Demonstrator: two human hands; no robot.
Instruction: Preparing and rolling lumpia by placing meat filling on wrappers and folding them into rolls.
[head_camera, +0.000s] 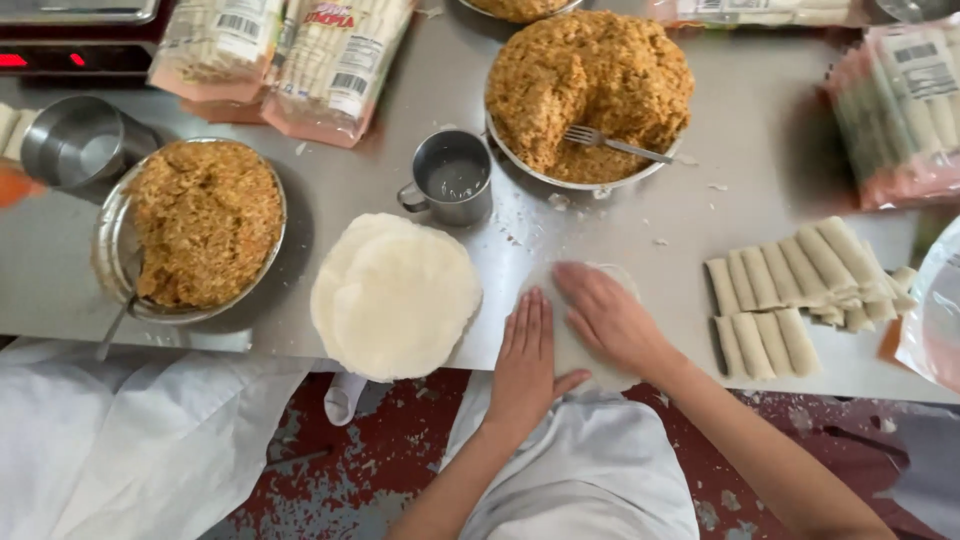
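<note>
Head view: left hand (524, 358) and right hand (606, 316), both flat, gripping nothing, press a thin white round wrapper (580, 345) smooth at the steel worktop's (700, 190) near edge.

Food-prep kitchen: steel worktable (760, 130); filling bowls (205, 225); wrapper stack (395, 295); finished rolls (800, 285)

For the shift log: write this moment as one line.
left hand: flat on wrapper | right hand: flat on wrapper | wrapper stack: left of hands | finished rolls: right
</note>
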